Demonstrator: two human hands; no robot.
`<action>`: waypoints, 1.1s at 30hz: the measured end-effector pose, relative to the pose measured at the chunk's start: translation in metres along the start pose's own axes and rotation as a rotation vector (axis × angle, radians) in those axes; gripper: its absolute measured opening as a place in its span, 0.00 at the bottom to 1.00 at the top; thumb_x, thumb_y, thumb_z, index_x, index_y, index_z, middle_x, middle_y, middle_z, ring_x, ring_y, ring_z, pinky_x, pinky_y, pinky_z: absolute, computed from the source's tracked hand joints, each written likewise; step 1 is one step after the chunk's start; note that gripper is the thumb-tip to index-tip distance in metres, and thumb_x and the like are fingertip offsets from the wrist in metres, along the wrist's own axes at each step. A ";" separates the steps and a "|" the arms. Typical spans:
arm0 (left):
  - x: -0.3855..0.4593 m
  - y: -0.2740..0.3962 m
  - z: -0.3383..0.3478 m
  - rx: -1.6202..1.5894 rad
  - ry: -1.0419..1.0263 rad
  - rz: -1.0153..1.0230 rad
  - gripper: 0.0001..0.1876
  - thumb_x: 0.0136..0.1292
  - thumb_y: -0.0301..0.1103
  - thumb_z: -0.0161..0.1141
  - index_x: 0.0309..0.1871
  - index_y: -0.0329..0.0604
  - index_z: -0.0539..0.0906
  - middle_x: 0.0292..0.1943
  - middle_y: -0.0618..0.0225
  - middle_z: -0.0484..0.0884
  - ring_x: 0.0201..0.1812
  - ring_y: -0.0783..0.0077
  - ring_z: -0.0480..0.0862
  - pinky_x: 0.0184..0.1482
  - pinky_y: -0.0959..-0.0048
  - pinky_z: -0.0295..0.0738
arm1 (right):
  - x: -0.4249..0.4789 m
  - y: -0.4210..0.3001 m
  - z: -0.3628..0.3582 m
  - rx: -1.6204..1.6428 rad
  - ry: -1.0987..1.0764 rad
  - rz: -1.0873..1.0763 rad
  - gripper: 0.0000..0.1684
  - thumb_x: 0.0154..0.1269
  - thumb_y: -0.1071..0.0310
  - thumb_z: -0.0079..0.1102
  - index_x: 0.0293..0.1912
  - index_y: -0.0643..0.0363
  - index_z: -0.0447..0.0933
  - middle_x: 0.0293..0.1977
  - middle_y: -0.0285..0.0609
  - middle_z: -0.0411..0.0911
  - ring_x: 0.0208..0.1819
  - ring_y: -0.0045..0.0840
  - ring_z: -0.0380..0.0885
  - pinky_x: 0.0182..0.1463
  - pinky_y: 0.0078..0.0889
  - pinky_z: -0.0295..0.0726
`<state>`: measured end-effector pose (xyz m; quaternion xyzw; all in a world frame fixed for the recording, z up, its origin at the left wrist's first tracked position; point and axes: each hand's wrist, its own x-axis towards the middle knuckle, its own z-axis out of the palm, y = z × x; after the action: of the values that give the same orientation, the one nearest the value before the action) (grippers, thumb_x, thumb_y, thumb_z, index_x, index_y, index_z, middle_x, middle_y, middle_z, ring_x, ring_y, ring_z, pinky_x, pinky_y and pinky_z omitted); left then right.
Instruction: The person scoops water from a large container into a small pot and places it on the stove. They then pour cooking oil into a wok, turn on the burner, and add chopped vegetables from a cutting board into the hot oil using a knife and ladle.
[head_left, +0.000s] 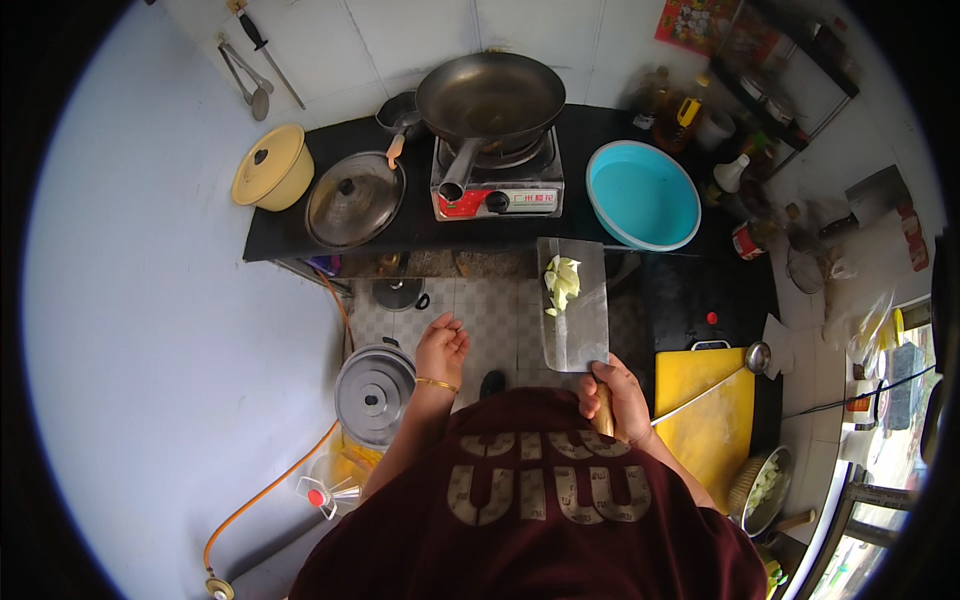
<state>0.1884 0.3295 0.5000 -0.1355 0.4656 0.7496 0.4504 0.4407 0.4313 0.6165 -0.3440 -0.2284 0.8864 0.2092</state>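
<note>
In my right hand (622, 401) is the wooden handle of a Chinese cleaver (576, 337), its broad blade held out flat in front of me. Pale yellow-green vegetable pieces (562, 283) lie in a small heap on the blade. The blade's far end reaches the front edge of the black counter. My left hand (442, 349), with a gold bangle at the wrist, hangs over the floor with its fingers curled; whether they hold anything cannot be told. Beyond both hands a wok (489, 101) rests on a portable gas stove (497, 180), its handle pointing towards me.
On the black counter (585, 217) are a blue basin (643, 195), a metal lid (356, 199) and a lidded yellow pot (274, 169). To the right, a ladle (757, 358) lies across a yellow cutting board (705, 412) near a bowl of cut vegetables (763, 487). A lidded pot (375, 397) stands low at left.
</note>
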 end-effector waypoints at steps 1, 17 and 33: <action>0.000 -0.002 -0.001 0.002 0.000 -0.007 0.17 0.57 0.20 0.49 0.49 0.45 0.76 0.37 0.70 0.79 0.36 0.73 0.78 0.43 0.70 0.75 | 0.000 -0.001 0.001 -0.004 0.003 0.002 0.05 0.68 0.69 0.42 0.41 0.57 0.66 0.24 0.38 0.68 0.19 0.20 0.65 0.23 0.21 0.69; -0.057 -0.010 -0.020 -0.056 0.136 -0.024 0.14 0.59 0.23 0.48 0.49 0.39 0.73 0.38 0.68 0.77 0.36 0.75 0.77 0.43 0.74 0.73 | 0.020 0.002 0.021 -0.035 -0.022 0.166 0.05 0.66 0.68 0.43 0.41 0.55 0.65 0.23 0.36 0.66 0.18 0.19 0.61 0.21 0.21 0.64; -0.105 -0.031 -0.066 -0.268 0.378 0.100 0.16 0.57 0.21 0.48 0.50 0.36 0.72 0.38 0.63 0.76 0.35 0.71 0.77 0.40 0.75 0.76 | 0.047 0.015 0.041 -0.130 -0.172 0.424 0.03 0.66 0.67 0.42 0.39 0.53 0.63 0.23 0.36 0.64 0.19 0.18 0.61 0.23 0.21 0.63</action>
<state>0.2576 0.2227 0.5132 -0.3087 0.4442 0.7874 0.2957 0.3769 0.4337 0.6111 -0.3201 -0.2246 0.9201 -0.0243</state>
